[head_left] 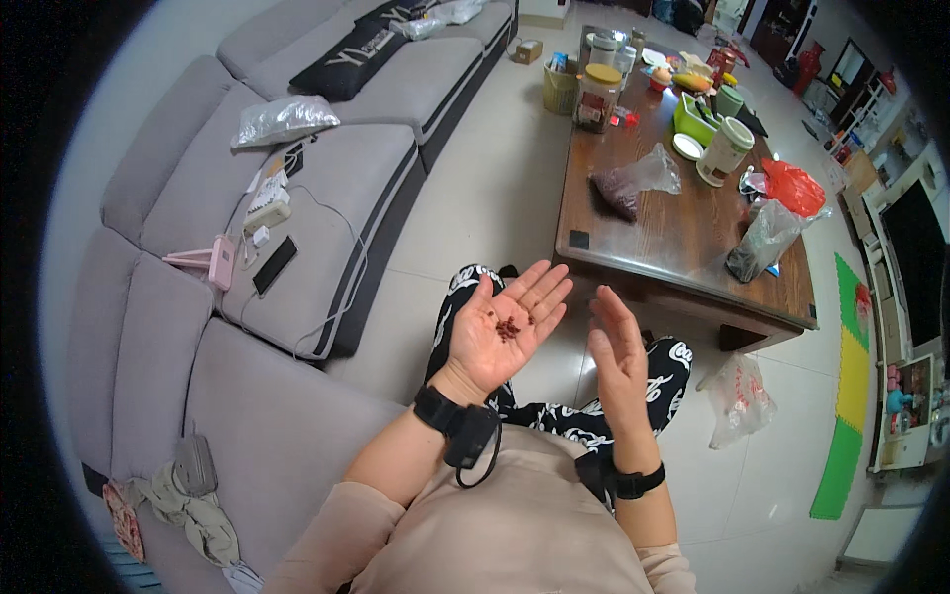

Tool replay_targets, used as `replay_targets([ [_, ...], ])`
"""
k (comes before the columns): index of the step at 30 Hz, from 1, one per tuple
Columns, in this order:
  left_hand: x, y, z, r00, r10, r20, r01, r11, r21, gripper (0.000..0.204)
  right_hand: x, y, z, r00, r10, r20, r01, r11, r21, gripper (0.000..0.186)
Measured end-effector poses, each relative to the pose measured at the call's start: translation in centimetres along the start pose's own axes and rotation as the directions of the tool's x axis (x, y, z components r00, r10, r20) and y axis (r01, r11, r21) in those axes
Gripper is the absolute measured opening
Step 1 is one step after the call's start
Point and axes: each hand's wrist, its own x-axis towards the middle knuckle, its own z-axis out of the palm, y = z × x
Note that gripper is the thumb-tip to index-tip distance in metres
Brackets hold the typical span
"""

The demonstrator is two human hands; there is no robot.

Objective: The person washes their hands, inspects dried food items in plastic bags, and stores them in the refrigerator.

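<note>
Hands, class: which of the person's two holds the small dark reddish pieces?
The left hand, open and palm up, with the small dark reddish pieces on it. The right hand is apart, turned on edge, with no pieces showing.

We are seeing a brown counter [683,233] carrying a clear bag with dark-red contents [620,194], a yellow-lidded jar [598,101], a white-lidded jar [725,153] and a green basket [695,124]

Open gap between left hand [483,342] and right hand [619,361]; bench [658,243] edge bars way ahead; over it, free lane between purplish bag [621,191] and grey bag [767,240]; white jar [725,153] blocks farther back.
</note>
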Motion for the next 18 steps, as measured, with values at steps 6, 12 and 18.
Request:
replay_targets([
  [6,2.0,-5.1,2.2,0.971,0.22,0.095,-0.228,0.729,0.645,0.086,2.1,1.2,3.5,0.928,0.313,0.2,-0.256,0.147,0.955,0.047],
  [12,4.3,-4.1,2.6,0.965,0.226,0.133,-0.249,0.634,0.732,0.086,5.3,2.6,3.9,0.938,0.325,0.118,-0.173,0.149,0.974,0.046],
  [18,5.7,-2.0,0.8,0.974,0.087,0.209,-0.211,0.678,0.704,0.088,6.7,3.0,4.0,0.95,0.259,0.173,-0.174,-0.02,0.985,0.05],
])
